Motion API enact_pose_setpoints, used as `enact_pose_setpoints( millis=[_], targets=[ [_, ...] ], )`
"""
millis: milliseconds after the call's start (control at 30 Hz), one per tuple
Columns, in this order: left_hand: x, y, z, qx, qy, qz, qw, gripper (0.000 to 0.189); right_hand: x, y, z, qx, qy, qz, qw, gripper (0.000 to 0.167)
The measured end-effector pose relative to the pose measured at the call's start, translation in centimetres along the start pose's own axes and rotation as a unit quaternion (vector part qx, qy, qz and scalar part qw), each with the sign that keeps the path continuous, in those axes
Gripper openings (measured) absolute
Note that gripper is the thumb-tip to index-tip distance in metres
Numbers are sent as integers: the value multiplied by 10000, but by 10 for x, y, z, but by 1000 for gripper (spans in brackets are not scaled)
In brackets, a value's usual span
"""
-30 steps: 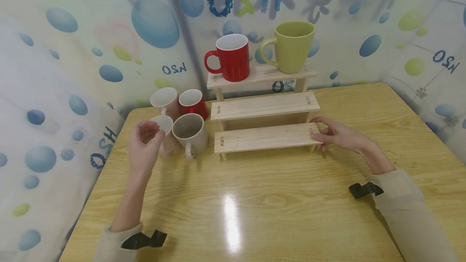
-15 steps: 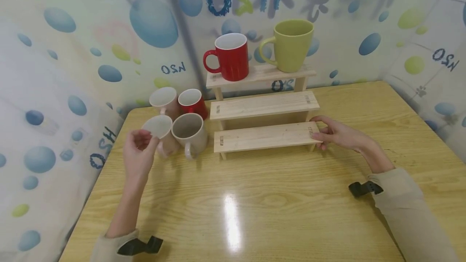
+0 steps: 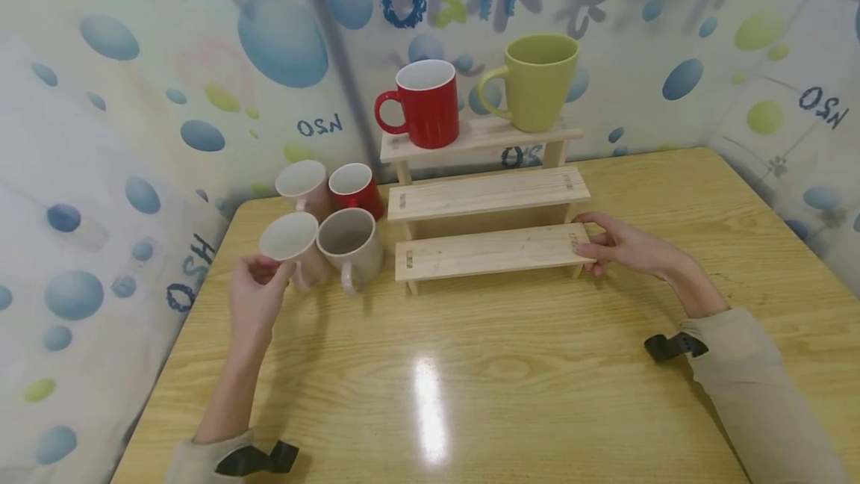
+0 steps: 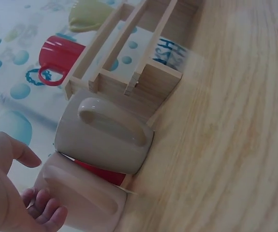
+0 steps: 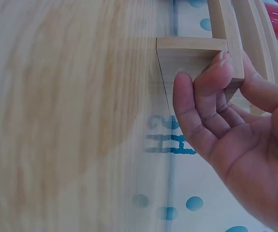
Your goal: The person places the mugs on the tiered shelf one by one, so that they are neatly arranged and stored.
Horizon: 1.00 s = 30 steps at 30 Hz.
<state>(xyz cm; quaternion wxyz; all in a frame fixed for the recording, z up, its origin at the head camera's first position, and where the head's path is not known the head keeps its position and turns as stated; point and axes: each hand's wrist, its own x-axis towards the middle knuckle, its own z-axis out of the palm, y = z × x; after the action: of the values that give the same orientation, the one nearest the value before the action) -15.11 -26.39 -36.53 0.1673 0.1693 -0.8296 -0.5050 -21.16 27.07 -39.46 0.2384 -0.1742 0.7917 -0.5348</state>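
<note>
My left hand (image 3: 255, 297) is at the near left side of a pale pink mug (image 3: 292, 237), its thumb close to the rim. In the left wrist view the fingers (image 4: 44, 208) are loosely curled in front of that mug, thumb apart from them; whether they touch it I cannot tell. A grey-beige mug (image 3: 349, 249) stands right beside it, handle toward me. My right hand (image 3: 625, 246) holds the right end of the lowest board of a three-tier wooden shelf (image 3: 490, 252), thumb on top. In the right wrist view its fingers (image 5: 211, 79) curl under the board.
Behind the two front mugs stand another pale pink mug (image 3: 302, 184) and a small red mug (image 3: 356, 189). On the top tier are a red mug (image 3: 430, 107) and a yellow-green mug (image 3: 540, 88). A patterned cloth wall (image 3: 269, 58) borders the wooden table (image 3: 510, 387).
My left hand has moved back from over the front pink mug, then settled lower beside its rim. The right hand has kept its hold on the shelf board.
</note>
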Motion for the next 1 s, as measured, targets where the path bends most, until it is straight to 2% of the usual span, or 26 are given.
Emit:
enact_pose_setpoints(
  millis=[167,367,533,700,867,1000],
  targets=[
    [1,-7,1,229,-206,-184,9994,30,0,0,0,-40,2,21,10000,58],
    [1,-9,3,557,-343,-209,9976,35,0,-1,0,-30,2,53,10000,58],
    [0,-11,7,551,-509,-213,9970,32,-1,-2,0,-79,3,67,9999,58],
    [2,-12,11,343,-593,-356,9970,26,-2,-2,0,-100,25,66,9999,58],
    [4,-13,12,-326,-874,-723,9930,23,-2,-2,0,-124,35,37,9999,58],
    [6,-14,13,-780,-1024,-854,9880,29,-1,-2,0,-95,12,23,10000,57]
  ],
)
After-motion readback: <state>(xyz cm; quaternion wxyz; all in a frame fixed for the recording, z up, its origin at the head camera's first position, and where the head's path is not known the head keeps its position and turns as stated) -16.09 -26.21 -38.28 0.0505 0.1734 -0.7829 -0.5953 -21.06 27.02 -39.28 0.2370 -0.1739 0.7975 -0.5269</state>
